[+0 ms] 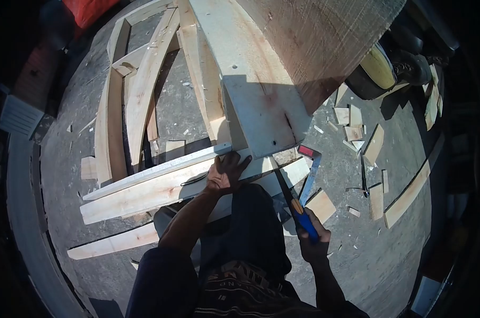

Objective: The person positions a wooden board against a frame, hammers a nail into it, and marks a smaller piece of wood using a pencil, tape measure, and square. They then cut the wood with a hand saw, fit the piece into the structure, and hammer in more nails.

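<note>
My right hand [315,235] is wrapped round the blue and orange handle of a handsaw [287,189]. The saw's narrow blade points forward, its tip beside the right end of a pale wooden board [139,194]. On that board my left hand [227,170] lies with its fingers spread, bearing down near the end over my knee. A narrower strip of wood [160,163] runs along the board's far side. Just right of the saw rests a try square [307,152] with a red-marked stock and a metal blade.
Wide planks [266,111] rise in front of me. A curved wooden frame [136,100] lies at the back left. Offcuts [351,116] and a hammer [363,177] are scattered on the concrete floor to the right. Another person's shoe [377,66] is at the upper right.
</note>
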Available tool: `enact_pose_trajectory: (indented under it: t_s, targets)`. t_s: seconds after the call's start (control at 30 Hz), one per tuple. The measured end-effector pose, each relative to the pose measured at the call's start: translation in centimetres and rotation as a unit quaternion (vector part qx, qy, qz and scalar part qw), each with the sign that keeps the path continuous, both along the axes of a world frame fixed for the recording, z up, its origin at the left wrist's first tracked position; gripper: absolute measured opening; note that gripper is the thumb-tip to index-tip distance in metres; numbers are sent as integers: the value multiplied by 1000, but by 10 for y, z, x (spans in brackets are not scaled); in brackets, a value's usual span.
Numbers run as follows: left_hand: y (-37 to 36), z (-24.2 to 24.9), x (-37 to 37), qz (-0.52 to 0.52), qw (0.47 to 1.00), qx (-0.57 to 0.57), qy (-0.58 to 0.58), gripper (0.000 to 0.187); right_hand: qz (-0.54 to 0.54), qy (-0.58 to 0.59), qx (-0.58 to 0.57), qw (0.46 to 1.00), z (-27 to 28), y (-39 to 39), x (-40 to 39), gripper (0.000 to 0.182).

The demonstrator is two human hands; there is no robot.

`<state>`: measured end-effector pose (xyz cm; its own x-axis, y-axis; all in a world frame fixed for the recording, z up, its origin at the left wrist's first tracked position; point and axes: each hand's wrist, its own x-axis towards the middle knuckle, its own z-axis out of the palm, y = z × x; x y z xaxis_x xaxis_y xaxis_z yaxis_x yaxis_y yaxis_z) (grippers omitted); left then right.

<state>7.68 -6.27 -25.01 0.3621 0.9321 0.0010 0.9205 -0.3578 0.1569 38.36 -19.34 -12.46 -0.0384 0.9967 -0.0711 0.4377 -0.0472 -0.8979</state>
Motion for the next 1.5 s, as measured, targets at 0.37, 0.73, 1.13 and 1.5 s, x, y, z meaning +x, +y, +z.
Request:
enact_pose_trajectory:
  t_s: [0.37, 0.73, 1.13, 1.5]
  targets:
    - [-2, 20, 6, 14, 999, 10, 48, 78, -24, 45, 35, 998, -41, 22, -22, 57]
    - [0, 10, -4, -13, 999, 32, 16, 80, 23, 25, 29, 999, -21, 10, 6, 52]
    - [-9, 3, 4, -4, 995, 26, 97, 79, 16, -17, 7, 1000, -21, 8, -8, 60]
    - [5, 6, -5, -43, 999, 13, 3, 80, -2, -15, 48, 999, -41, 52, -22, 50]
